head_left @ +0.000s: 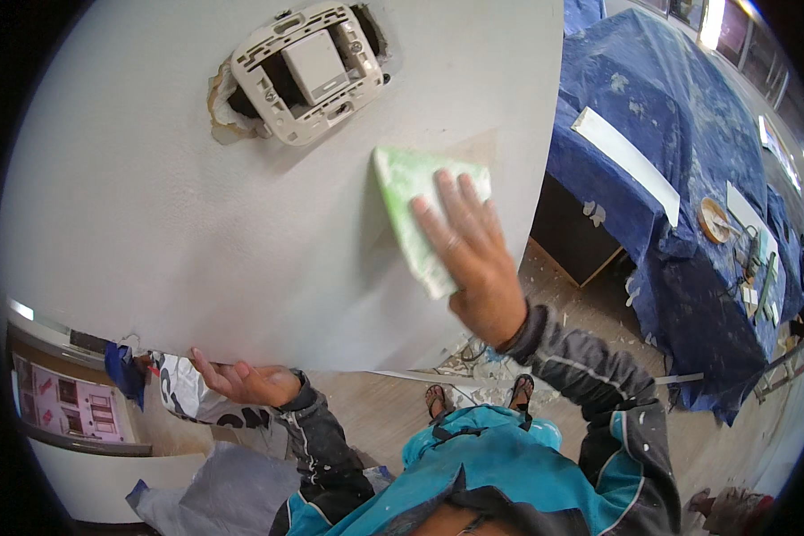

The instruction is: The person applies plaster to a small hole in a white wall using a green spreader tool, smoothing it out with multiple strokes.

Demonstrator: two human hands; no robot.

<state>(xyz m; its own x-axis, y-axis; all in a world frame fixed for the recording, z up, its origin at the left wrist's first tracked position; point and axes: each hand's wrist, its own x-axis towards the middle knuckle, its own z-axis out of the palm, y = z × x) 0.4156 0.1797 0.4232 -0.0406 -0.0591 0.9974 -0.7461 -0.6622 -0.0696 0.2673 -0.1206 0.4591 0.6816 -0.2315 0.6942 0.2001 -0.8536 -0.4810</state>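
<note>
Below switch frame (314, 67), right hand (482, 259) lies over green sheet (409, 181) against white panel (152, 188), fingers extended; left hand (248, 382) apart, loosely open at panel's lower edge. Upward overreach could snag sheet on frame; uneven fingertip pressure could gouge panel.

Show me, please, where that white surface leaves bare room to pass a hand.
The white surface looks bare between the switch frame and the left hand, left of the green pad under the right hand. It is tighter around that pad and frame; the blue sheet is crowded around the bowl.
</note>
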